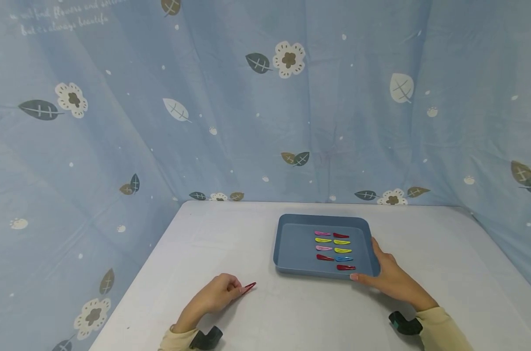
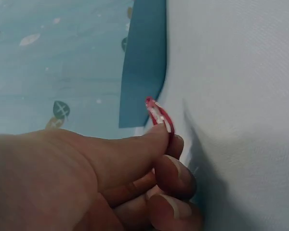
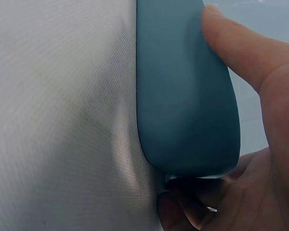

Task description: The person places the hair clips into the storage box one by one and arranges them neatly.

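Observation:
My left hand (image 1: 221,293) pinches a red snap hair clip (image 1: 249,286) between thumb and fingertips, low over the table to the left of the tray. In the left wrist view the hair clip (image 2: 159,115) points up out of the pinch, its lower end hidden by the thumb. My right hand (image 1: 392,278) grips the near right corner of a blue-grey tray (image 1: 293,246), thumb on the front rim and fingers along the right side. Inside the tray lie several hair clips in two columns: pink, yellow, red and a blue one (image 1: 344,259).
The tray stands on a white-covered table (image 1: 230,234). A blue curtain (image 1: 230,122) printed with leaves and flowers hangs behind the table and along its left side. Dark wrist devices (image 1: 206,338) sit at both cuffs.

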Tool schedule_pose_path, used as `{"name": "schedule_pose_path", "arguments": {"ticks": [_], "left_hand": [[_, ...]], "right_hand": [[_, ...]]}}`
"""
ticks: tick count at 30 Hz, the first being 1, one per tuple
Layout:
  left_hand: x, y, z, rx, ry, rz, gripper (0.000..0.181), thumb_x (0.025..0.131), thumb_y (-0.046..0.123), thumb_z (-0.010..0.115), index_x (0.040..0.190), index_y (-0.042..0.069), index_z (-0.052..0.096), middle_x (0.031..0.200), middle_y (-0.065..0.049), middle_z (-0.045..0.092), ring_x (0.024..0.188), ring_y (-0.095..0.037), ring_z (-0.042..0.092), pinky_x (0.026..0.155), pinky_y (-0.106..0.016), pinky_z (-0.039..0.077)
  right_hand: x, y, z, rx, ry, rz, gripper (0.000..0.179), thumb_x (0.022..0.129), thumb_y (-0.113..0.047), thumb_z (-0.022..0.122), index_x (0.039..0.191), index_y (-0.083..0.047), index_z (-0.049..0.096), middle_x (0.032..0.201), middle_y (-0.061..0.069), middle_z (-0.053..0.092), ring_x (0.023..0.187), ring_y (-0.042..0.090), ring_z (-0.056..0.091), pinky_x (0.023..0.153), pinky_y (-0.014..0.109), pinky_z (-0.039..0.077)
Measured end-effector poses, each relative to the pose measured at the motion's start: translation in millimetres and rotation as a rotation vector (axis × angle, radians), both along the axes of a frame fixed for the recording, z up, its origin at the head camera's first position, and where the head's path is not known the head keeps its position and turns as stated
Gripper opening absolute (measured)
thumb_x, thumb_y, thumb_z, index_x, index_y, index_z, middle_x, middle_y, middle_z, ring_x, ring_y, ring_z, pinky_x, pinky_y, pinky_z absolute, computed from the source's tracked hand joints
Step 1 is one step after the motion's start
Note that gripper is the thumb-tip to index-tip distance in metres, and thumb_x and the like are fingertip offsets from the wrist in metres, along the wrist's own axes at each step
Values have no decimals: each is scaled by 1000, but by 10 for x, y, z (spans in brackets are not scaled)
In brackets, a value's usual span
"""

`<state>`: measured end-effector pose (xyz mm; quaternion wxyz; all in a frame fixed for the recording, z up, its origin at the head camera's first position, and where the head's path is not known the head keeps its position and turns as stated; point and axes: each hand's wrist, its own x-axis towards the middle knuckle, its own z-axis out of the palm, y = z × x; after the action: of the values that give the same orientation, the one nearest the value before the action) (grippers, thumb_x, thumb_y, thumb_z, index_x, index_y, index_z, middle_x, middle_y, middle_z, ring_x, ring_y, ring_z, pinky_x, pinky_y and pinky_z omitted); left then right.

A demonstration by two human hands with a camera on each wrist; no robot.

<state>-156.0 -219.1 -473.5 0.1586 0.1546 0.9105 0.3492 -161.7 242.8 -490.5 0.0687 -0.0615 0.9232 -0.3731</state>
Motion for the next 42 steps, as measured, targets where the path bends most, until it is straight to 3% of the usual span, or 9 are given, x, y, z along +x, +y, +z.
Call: {"name": "schedule_pose_path", "arguments": {"ticks": [12,19,25,42], "left_hand": [[-138,4,59,77,4,-52,25,104,22,62,91,5,74,68,-2,62,57,-3,48,52,-20,38],[-204,67,111,107,9,-56,28,106,24,59,94,3,74,69,1,59,58,-3,46,52,-20,38],[-246,141,184,155,-5,-53,32,107,26,58,97,-1,73,67,4,54,55,-3,40,50,-19,33],[-370,366,341,234,-20,-69,30,107,20,56,105,-8,69,70,3,52,59,-5,42,52,-19,32]], "right_hand": [[-8,-4,-2,1,9,1,129,87,-53,79,163,2,-10,154,38,34,137,54,37,100,72,43],[9,-15,28,8,0,3,129,87,-53,78,161,6,-9,157,40,28,139,57,35,102,74,41],[9,-11,26,13,-4,-1,129,87,-53,78,162,5,-8,153,39,33,136,54,38,99,72,44],[19,-17,24,3,13,-2,128,86,-52,79,163,4,-7,153,39,35,136,55,38,99,72,43]]}}
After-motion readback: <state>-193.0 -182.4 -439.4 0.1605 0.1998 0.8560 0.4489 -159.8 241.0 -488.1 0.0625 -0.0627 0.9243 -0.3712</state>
